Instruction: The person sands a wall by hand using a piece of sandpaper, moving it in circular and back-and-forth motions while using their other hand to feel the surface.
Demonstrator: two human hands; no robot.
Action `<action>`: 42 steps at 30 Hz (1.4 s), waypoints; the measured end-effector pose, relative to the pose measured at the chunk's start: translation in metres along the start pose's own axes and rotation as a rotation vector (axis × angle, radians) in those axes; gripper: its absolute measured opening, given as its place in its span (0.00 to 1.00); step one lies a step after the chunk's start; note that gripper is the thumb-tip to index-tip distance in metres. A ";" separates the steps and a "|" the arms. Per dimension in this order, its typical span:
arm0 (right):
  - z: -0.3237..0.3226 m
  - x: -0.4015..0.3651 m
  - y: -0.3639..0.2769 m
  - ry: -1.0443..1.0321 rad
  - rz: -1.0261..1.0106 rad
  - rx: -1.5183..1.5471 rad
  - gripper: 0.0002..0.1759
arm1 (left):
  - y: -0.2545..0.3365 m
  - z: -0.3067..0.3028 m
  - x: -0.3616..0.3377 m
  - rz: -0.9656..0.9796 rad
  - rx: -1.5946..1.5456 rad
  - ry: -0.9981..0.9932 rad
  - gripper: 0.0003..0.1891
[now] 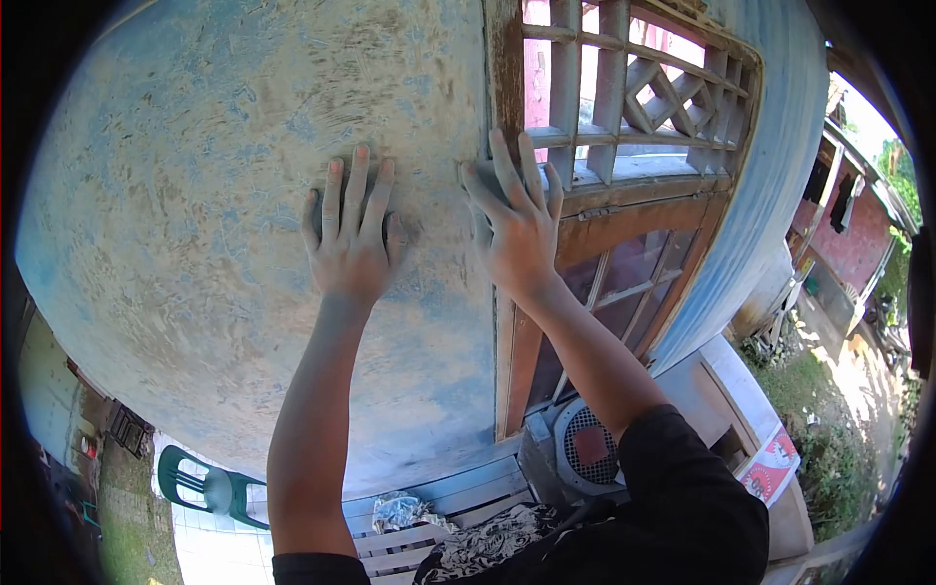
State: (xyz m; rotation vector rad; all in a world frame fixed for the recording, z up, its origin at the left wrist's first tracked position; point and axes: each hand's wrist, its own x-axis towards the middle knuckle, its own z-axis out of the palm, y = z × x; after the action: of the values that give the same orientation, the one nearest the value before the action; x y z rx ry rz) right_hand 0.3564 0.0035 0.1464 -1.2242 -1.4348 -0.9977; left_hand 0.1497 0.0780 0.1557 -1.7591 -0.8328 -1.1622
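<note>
My left hand (353, 244) lies flat against a wall (244, 244) of worn, scuffed blue and beige paint, its fingers apart and pointing up. To its right, my right hand (522, 234) spreads over the wall's edge, right beside the brown wooden window frame (505, 78). Grey dust coats both hands and runs onto the forearms. Dark patches show beneath and between the fingers of the right hand, and what makes them is hidden. Blue shows in streaks through the paler coat around both hands.
Right of the wall are a lattice vent (614, 88) and a glass-paned window (624, 283). Below stand a slatted bench (478, 497) with a crumpled plastic bag (400, 511), a round-grilled speaker (588, 444) and a green plastic chair (190, 480). Grass lies at far right.
</note>
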 end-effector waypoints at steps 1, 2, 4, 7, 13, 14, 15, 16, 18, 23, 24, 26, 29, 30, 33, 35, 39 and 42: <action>-0.006 0.014 0.001 -0.002 0.016 -0.011 0.22 | -0.002 -0.001 0.002 -0.006 0.009 0.000 0.29; -0.007 0.022 0.005 0.003 0.022 -0.025 0.22 | -0.005 -0.002 0.003 0.027 -0.017 0.008 0.29; -0.001 0.019 0.001 0.007 0.030 0.008 0.22 | -0.011 -0.004 0.010 0.068 -0.040 0.017 0.29; 0.007 -0.013 -0.003 -0.031 0.031 0.044 0.22 | -0.016 -0.003 0.020 0.132 -0.049 0.043 0.29; 0.013 -0.021 0.002 0.033 0.028 0.016 0.22 | -0.016 0.001 0.022 0.116 -0.012 0.069 0.27; 0.009 -0.012 0.001 0.037 0.046 -0.004 0.23 | -0.017 0.001 0.022 0.119 -0.014 0.074 0.27; 0.008 -0.005 -0.001 0.036 0.049 -0.003 0.23 | -0.017 0.002 0.022 0.121 -0.016 0.079 0.28; 0.008 0.002 -0.002 0.068 0.080 0.016 0.25 | -0.017 0.002 0.021 0.122 -0.015 0.078 0.28; 0.012 0.003 -0.006 0.103 0.111 0.035 0.26 | -0.017 0.001 0.021 0.132 -0.046 0.057 0.30; 0.020 -0.054 -0.012 -0.055 0.077 0.056 0.27 | -0.017 -0.001 0.015 0.141 -0.055 0.039 0.29; 0.018 -0.045 -0.009 -0.043 0.073 0.048 0.27 | -0.017 0.000 0.016 0.129 -0.045 0.035 0.29; 0.008 -0.021 -0.007 0.002 0.120 0.056 0.25 | -0.016 0.001 0.017 0.131 -0.044 0.041 0.29; 0.009 0.021 -0.004 0.134 0.154 0.043 0.25 | -0.016 0.000 0.016 0.128 -0.025 0.025 0.29; 0.012 0.021 -0.007 0.133 0.153 0.042 0.25 | -0.016 0.000 0.016 0.129 -0.008 0.017 0.29; 0.018 0.010 -0.011 0.110 0.139 0.041 0.25 | -0.016 -0.001 0.016 0.122 -0.028 0.011 0.29; 0.020 -0.022 -0.013 0.036 0.088 0.057 0.24 | -0.015 -0.001 0.016 0.117 -0.043 0.026 0.29; 0.012 -0.019 -0.003 0.030 0.026 -0.023 0.25 | -0.016 0.000 0.016 0.123 -0.049 0.035 0.29; 0.008 0.026 0.007 0.126 0.044 -0.060 0.24 | -0.018 0.002 0.015 0.139 -0.040 0.055 0.30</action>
State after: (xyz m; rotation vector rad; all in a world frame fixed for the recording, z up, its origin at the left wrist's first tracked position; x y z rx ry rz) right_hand 0.3613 0.0180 0.1706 -1.2095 -1.2836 -1.0754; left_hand 0.1407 0.0882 0.1746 -1.7798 -0.6481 -1.1357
